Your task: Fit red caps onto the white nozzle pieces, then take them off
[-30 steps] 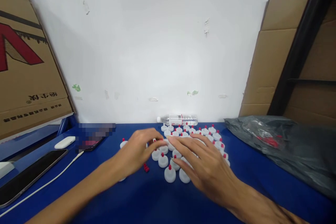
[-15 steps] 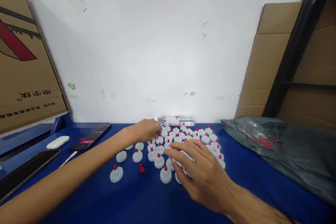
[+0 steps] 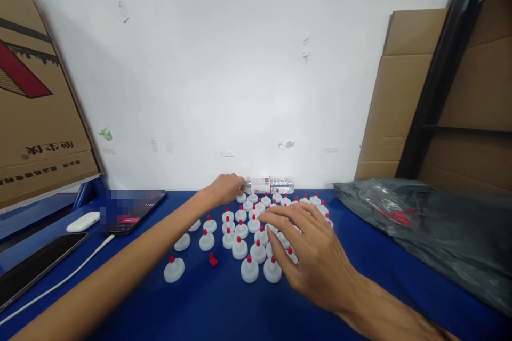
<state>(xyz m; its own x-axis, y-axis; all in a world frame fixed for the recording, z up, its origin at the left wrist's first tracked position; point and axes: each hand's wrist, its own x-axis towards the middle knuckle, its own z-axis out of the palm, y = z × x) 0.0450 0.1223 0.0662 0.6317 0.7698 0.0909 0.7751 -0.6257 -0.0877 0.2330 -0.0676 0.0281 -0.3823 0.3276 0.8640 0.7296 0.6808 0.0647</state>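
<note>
Many white round caps with red tips stand on a blue table; one white cap [image 3: 249,270] is at the front. My left hand [image 3: 229,188] reaches to the back of the group, by the neck end of a clear plastic bottle [image 3: 276,185] lying against the wall. Its fingers are curled together, and what they hold, if anything, is hidden. My right hand [image 3: 310,240] hovers over the right side of the caps, its fingers apart and slightly bent, covering several caps. Small loose red tips [image 3: 213,260] lie in front. A white cap without a red tip [image 3: 182,242] is at the left.
Two phones lie at the left, a dark phone [image 3: 42,269] and a lit phone [image 3: 136,213], with a white cable [image 3: 60,282] and a white case [image 3: 82,221]. A grey plastic bag [image 3: 432,234] lies at right. Cardboard [image 3: 394,96] leans on the wall.
My left hand has moved back from the caps toward the wall and the bottle's neck end. My right hand stays over the caps, fingers apart. The view has shifted slightly.
</note>
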